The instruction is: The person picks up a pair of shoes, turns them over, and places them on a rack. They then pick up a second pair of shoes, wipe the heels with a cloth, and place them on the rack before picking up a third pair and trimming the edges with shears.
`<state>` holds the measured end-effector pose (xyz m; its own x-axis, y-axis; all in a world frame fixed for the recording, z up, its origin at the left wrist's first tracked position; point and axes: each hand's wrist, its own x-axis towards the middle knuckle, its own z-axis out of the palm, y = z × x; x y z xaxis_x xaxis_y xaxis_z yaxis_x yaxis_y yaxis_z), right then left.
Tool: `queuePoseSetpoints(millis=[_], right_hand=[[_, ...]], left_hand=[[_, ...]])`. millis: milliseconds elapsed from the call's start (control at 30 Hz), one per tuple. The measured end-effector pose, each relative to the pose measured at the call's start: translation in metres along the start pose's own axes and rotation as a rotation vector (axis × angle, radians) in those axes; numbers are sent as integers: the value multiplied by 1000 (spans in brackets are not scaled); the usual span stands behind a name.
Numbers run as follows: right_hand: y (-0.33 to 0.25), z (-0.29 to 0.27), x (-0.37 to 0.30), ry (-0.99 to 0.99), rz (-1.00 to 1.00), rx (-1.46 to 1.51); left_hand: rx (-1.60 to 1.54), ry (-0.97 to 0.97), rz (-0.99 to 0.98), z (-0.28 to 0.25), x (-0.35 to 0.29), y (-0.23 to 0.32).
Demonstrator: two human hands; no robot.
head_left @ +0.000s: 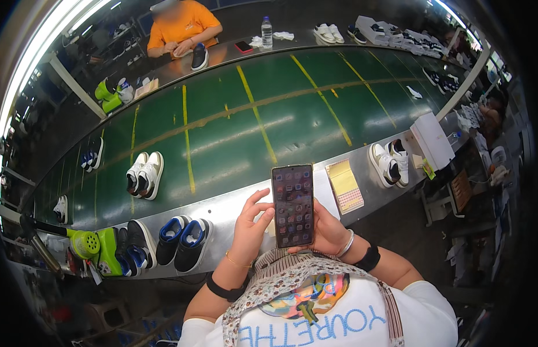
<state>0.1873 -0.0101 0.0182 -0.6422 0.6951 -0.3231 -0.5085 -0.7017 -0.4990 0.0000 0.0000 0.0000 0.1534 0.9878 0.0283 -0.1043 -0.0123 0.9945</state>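
A dark smartphone point(292, 205) stands upright before me, its lit screen showing rows of app icons. My right hand point(328, 228) grips it from the right side and below, a silver bangle on the wrist. At the phone's left edge is my left hand point(251, 222), fingers spread and bent, holding nothing. Whether its fingertips touch the phone's edge is hard to tell. Just right of the phone, a yellow notepad point(345, 185) lies on the metal ledge, beside a white sheet point(322, 191) partly hidden by the phone.
A green conveyor belt point(222, 136) carries white sneakers point(145, 175). Dark sneakers with blue lining point(185, 243) and a green hot-air tool point(95, 246) stand left on the ledge. White sneakers point(389, 163) and a white box point(432, 140) are right. Opposite sits a person in orange point(185, 26).
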Motion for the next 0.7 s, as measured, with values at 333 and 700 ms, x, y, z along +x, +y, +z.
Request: queuePoseSetpoints(millis=[333,700], right_hand=[[-26,-59,-32,146,19,-39],[-64,-269,-72,1078,-138,-650]], left_hand=[[263,-108,-257,34,15,-26],[556,47,-337,-2,-31,-119]])
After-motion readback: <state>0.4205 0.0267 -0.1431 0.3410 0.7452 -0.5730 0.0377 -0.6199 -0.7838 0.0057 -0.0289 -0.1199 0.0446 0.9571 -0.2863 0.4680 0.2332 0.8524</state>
